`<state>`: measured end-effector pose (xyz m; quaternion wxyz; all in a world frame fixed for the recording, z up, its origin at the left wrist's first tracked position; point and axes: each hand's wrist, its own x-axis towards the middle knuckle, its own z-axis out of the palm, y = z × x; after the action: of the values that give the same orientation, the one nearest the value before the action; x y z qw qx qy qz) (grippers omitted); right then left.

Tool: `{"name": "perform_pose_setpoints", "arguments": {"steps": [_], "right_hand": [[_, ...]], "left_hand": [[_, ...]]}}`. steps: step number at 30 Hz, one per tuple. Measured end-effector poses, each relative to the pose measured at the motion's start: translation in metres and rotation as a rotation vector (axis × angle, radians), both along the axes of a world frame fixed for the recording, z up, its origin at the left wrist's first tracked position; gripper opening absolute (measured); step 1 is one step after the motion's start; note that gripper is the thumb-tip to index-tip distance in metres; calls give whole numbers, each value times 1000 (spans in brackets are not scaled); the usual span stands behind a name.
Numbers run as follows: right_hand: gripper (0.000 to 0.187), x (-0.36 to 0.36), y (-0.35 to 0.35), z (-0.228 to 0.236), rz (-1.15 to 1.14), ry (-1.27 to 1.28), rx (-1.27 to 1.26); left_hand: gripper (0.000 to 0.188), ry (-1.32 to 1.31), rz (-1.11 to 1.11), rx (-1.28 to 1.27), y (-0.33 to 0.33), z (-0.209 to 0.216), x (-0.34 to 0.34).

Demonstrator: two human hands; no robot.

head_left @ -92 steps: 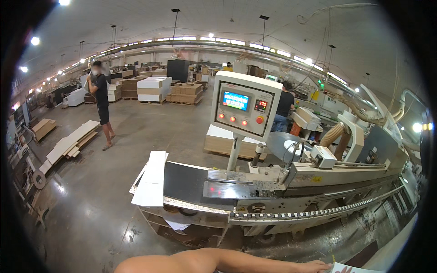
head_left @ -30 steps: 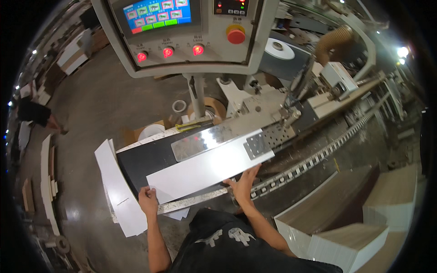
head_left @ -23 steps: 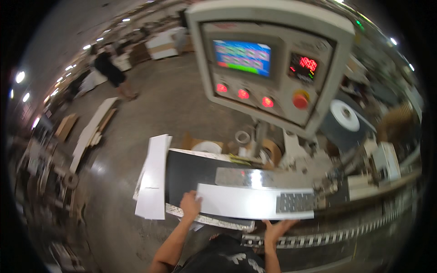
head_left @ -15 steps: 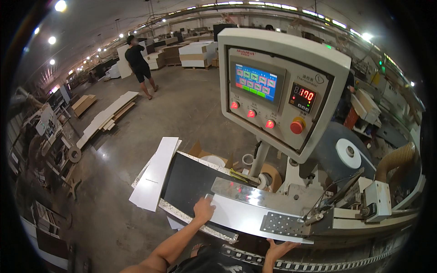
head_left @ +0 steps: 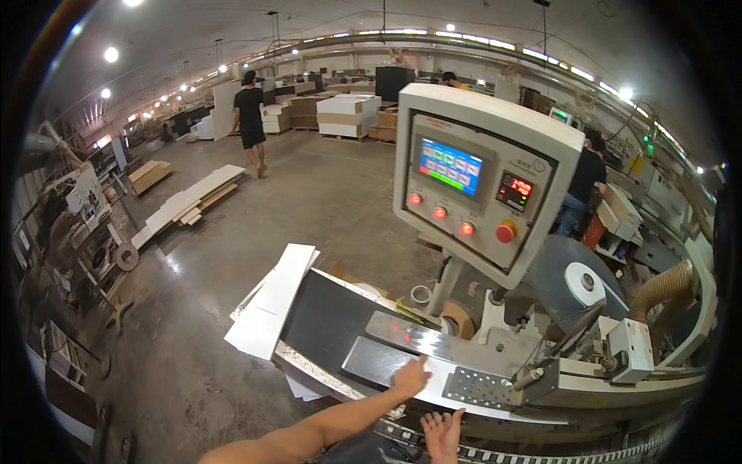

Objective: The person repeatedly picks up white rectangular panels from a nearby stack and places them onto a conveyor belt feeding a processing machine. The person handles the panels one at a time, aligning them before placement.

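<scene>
A narrow white panel [head_left: 436, 380] lies along the metal bed of the machine, its far end running beneath a black perforated plate [head_left: 478, 389]. At the panel's trailing end my left hand [head_left: 412, 377] is closed, its fingers curled over that end. My right hand [head_left: 443, 435] is lower, close to the panel's front edge, with its fingers apart and the palm showing; whether it touches the edge I cannot tell. A smooth metal plate [head_left: 376, 360] shows behind the panel, next to a dark board surface [head_left: 325, 313].
A control box [head_left: 487, 185] with a touchscreen and red buttons stands on a post ahead. White panels [head_left: 268, 303] are stacked at the left end of the bed. A large reel [head_left: 583, 284] and a ribbed hose [head_left: 661, 290] are right. People [head_left: 249, 116] stand farther off.
The white panel has slid right into the machine, my left hand following its end and uncovering the metal plate. My right hand has shifted slightly left. The head view has turned a little.
</scene>
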<state>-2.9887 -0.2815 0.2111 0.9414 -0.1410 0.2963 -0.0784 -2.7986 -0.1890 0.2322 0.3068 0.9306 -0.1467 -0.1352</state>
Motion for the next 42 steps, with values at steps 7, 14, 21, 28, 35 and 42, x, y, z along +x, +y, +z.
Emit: {"name": "perform_pose_setpoints", "arguments": {"steps": [7, 14, 21, 28, 35, 42], "right_hand": [[95, 36, -2, 11, -379, -179, -85], [73, 20, -48, 36, -612, -221, -139], [117, -33, -75, 10, -812, 25, -122], [64, -3, 89, 55, -495, 66, -457], [46, -103, 153, 92, -593, 302, -822], [39, -282, 236, 111, -878, 321, -816]], "left_hand": [[54, 76, -318, -74, 46, 19, 14], [43, 113, 18, -205, 232, 43, 41], [39, 139, -170, -360, 290, 43, 38], [35, 368, -262, -171, 333, 52, 18], [31, 421, -473, -571, 288, 57, -20], [33, 352, -1028, -553, 167, 124, -165]]}}
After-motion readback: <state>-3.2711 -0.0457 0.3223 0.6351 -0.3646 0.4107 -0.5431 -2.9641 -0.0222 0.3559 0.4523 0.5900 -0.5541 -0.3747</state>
